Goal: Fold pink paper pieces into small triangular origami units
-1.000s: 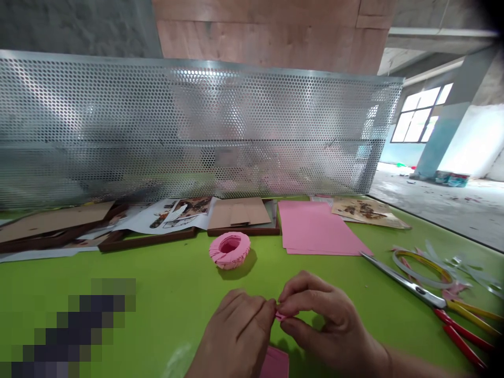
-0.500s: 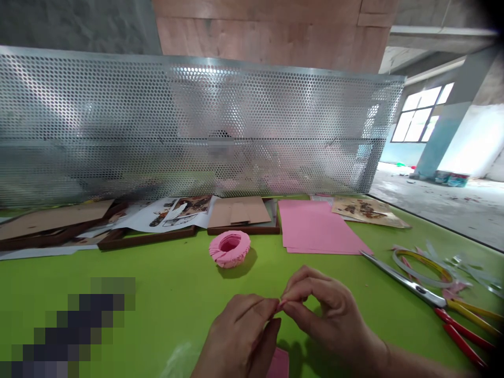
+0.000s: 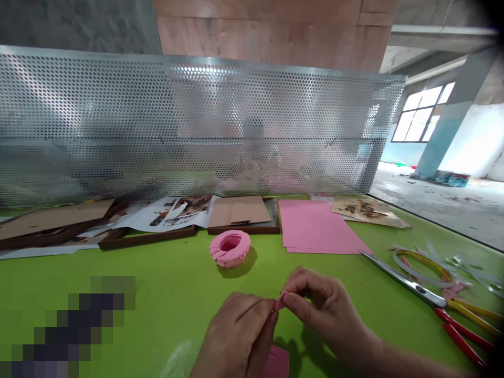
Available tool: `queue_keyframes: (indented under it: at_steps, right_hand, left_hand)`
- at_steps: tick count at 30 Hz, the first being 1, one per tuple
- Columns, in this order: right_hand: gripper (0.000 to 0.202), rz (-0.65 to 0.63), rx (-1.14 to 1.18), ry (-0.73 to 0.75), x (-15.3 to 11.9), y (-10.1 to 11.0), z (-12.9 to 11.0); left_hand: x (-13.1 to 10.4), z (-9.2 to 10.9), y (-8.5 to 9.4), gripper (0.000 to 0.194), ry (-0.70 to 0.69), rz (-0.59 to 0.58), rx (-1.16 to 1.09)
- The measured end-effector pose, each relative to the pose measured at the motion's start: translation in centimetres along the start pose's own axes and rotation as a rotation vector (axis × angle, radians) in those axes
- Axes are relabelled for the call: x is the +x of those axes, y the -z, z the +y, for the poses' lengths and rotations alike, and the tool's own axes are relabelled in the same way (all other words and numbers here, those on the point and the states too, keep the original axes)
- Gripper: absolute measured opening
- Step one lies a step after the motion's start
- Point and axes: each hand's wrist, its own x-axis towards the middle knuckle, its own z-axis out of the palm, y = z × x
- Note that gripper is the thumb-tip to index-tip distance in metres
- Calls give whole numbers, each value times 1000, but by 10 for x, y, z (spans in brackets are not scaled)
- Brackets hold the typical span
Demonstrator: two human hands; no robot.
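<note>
Between my two hands is a small folded piece of pink paper (image 3: 280,301). My left hand (image 3: 240,333) pinches its near-left end, fingers closed. The thumb and forefinger of my right hand (image 3: 328,310) grip its upper-right end. Most of the piece is covered by my fingers. Below my left hand, partly hidden, a larger pink paper piece (image 3: 277,362) shows at the bottom edge. Beyond my hands a ring of pleated pink paper (image 3: 230,248) rests flat on the green table (image 3: 165,299).
Pink sheets (image 3: 315,226) are stacked behind my right hand. To the right lie scissors (image 3: 417,289) with red and yellow handles, a tape roll (image 3: 423,268) and plastic scraps. Frames (image 3: 147,240) and cardboard (image 3: 240,210) line the back, before a perforated metal screen (image 3: 197,121).
My right fingers have shifted slightly and more of the small pink paper shows between the hands. My left hand has closed up a little. The ring and other items stay put.
</note>
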Motion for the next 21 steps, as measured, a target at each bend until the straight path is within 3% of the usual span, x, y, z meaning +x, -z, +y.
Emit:
queue_keyframes:
  at_steps: [9,14,21]
  right_hand:
    - [9,32,-61,74,-1,-1,-3]
    - [4,33,-96,125,-1,0,-4]
    - [11,18,-149,194,1,1,-5]
  left_hand:
    - [4,5,2,19,99,-51,-2]
    - [2,2,1,18,42,14,-7]
    - [0,0,0,19,4,21,-15]
